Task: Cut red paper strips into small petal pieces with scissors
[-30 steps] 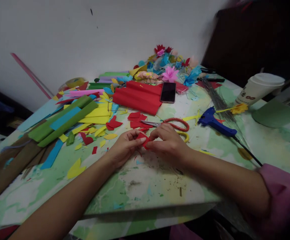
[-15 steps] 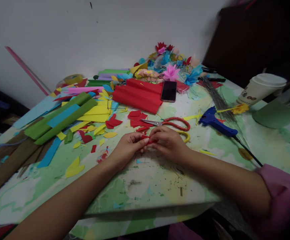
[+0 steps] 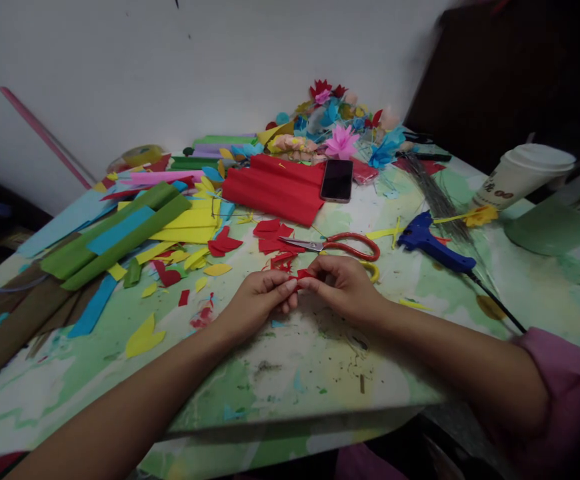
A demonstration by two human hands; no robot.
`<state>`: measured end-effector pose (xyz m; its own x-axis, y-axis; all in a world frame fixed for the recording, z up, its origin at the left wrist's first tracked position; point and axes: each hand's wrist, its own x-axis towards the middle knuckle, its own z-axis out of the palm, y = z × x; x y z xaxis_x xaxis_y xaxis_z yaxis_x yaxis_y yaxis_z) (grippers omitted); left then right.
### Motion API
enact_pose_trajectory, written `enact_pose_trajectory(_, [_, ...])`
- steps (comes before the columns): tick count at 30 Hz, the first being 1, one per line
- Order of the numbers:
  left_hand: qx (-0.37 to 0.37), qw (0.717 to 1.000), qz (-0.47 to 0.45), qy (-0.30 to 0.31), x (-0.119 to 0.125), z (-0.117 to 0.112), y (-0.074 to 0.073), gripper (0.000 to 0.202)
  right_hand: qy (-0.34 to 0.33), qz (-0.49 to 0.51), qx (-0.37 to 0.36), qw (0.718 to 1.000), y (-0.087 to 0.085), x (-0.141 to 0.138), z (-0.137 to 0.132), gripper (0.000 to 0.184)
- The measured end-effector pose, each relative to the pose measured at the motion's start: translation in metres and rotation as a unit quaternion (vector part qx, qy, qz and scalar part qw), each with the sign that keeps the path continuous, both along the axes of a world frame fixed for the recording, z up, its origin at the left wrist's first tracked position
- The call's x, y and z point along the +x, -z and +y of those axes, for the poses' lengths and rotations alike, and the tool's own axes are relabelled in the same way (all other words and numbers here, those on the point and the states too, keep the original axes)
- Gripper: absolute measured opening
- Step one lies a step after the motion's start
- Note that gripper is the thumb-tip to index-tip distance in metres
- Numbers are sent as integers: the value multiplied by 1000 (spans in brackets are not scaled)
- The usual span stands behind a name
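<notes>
Between my two hands is a small piece of red crepe paper (image 3: 302,274), pinched at both ends and partly hidden by my fingers. My left hand (image 3: 264,293) grips its left side between thumb and forefinger. On the other side, my right hand (image 3: 343,287) pinches it the same way. Just beyond my fingers lie scissors with red handles (image 3: 355,245), blades pointing left. A yellow handle (image 3: 371,270) shows from behind my right hand. Cut red paper pieces (image 3: 270,237) lie beside the scissor blades.
A phone (image 3: 337,180) rests against a red paper sheet (image 3: 275,190). Paper flowers (image 3: 343,142) are heaped at the back. To the right are a blue glue gun (image 3: 437,245), thin wires (image 3: 435,187) and a lidded cup (image 3: 523,173). Green paper rolls (image 3: 130,247) lie left.
My fingers have shifted on the red paper, and more of it shows between them. My right thumb now lies straighter along it. The view has moved slightly.
</notes>
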<state>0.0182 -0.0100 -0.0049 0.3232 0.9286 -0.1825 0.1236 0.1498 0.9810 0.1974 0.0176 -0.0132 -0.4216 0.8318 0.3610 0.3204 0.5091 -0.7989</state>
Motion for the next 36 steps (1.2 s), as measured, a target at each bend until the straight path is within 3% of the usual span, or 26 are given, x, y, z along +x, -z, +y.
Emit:
enact_pose_trajectory(10, [33,999,12,22,-2,2,4,19,-7,12,36,999,1,1,0,16])
enact_pose_trajectory(17, [33,999,12,12,-2,2,5,15,-27,32,1,999,-1,3,1,9])
enact_pose_trajectory(24, [51,998,26,18,-3,1,4,15,-33,-28,-17,999,2,3,2,20])
enact_pose_trajectory(36, [71,994,75,28,-2,0,2,24,-42,-8,12,999,1,3,1,25])
